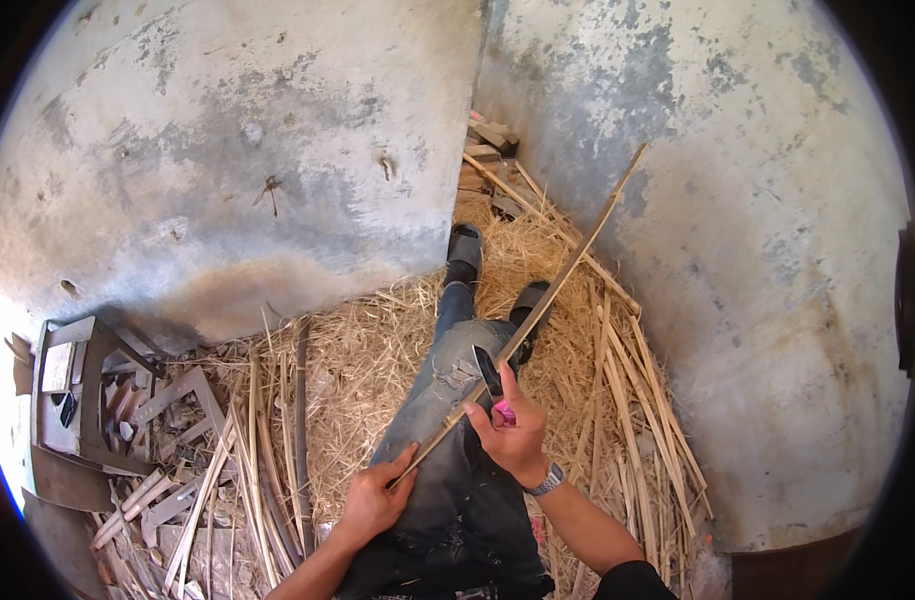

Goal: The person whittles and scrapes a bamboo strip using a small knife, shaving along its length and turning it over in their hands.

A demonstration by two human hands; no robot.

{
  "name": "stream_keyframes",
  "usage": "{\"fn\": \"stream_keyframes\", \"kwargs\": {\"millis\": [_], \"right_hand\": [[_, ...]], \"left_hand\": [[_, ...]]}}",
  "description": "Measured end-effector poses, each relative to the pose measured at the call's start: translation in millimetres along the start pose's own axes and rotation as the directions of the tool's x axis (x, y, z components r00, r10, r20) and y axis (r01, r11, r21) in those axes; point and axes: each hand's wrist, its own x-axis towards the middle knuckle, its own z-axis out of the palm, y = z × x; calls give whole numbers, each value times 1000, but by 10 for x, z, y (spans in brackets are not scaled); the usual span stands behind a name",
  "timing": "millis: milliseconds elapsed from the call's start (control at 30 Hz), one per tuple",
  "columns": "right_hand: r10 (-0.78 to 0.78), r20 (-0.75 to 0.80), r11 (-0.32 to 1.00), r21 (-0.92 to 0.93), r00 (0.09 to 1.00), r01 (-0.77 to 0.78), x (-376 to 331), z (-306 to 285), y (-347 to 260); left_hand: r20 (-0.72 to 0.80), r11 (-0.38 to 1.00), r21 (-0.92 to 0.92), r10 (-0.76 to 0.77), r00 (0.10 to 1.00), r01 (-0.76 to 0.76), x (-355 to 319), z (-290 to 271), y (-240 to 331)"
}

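Left fingers [405,462] pinch together while right fingers [508,382] curl, one extended

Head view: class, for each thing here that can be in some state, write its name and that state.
Wooden strip: unbroken, slanting across the legs
Knife: blade bare, pointing away from the body
Left hand: closed on the strip's near end
Right hand: gripping the knife
Wristwatch: fastened
Jeans: worn at one knee
Shavings: loose, scattered
Left wall: stained, patchy
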Motion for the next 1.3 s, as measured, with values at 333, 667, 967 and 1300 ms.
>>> {"fn": "stream_keyframes", "kwargs": {"millis": [333,667,967,1300], "right_hand": [[7,-109,1000,-21,994,-9,432,104,335],[12,-297,997,-71,955,-34,1016,-331,827],[-27,-256,966,-255,966,-41,1167,-721,1139],[-107,-3,967,-233,994,104,584,-417,794]], "left_hand": [[-26,995,5,103,994,-103,-256,-232,-357],[-14,994,59,94,995,-93,-959,-904,-956],[-10,975,219,24,1000,-21,-1292,-1169,-1038],[28,943,296,151,988,-152,-919,-842,-841]]}}
